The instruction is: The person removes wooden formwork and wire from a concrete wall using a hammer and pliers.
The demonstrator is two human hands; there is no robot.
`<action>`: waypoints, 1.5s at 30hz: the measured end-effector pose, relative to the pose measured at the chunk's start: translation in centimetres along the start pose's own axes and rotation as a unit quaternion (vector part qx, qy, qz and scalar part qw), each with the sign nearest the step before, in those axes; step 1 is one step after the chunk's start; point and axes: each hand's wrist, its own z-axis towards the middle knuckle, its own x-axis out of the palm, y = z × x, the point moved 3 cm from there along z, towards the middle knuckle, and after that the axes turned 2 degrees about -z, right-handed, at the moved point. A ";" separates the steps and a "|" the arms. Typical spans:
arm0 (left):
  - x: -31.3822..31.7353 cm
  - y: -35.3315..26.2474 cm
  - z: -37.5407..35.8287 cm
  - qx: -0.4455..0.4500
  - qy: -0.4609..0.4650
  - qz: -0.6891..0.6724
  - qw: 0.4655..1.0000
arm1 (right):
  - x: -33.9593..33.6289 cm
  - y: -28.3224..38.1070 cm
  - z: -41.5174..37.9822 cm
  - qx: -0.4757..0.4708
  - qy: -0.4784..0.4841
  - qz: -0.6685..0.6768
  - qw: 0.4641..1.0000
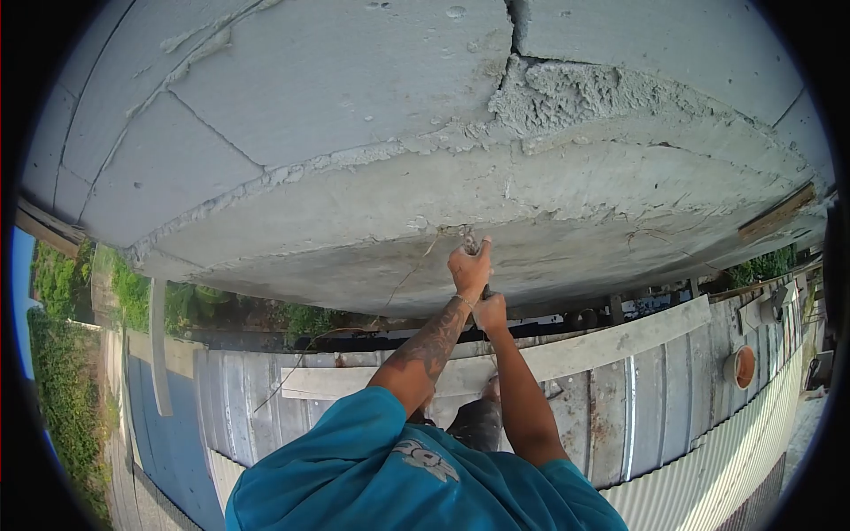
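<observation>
My left hand (467, 268), at the end of the tattooed forearm, is closed close to the lower edge of the grey concrete beam (381, 208). A small, rough grey piece (469, 237) shows just beyond its fingers, against the concrete; what the fingers hold is mostly hidden. Just below it, my right hand (490, 311) is closed around a dark, slim handle (487, 291), whose upper part points toward the left hand. The tool's kind cannot be made out. Beside the left hand, a thin bent wire (432, 242) sticks out from the concrete.
Pale blocks (336, 80) with cracks and rough mortar (593, 93) rise above the beam. Beneath me lies a ribbed metal roof (567, 416) with a long plank (611, 345) across it. An orange-brown bucket (740, 366) stands at right. Greenery (66, 389) grows at left.
</observation>
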 end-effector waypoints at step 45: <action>0.2 3.1 0.8 -0.040 0.050 -0.112 0.992 | 2.0 1.3 -1.3 -0.097 -0.177 -0.150 0.968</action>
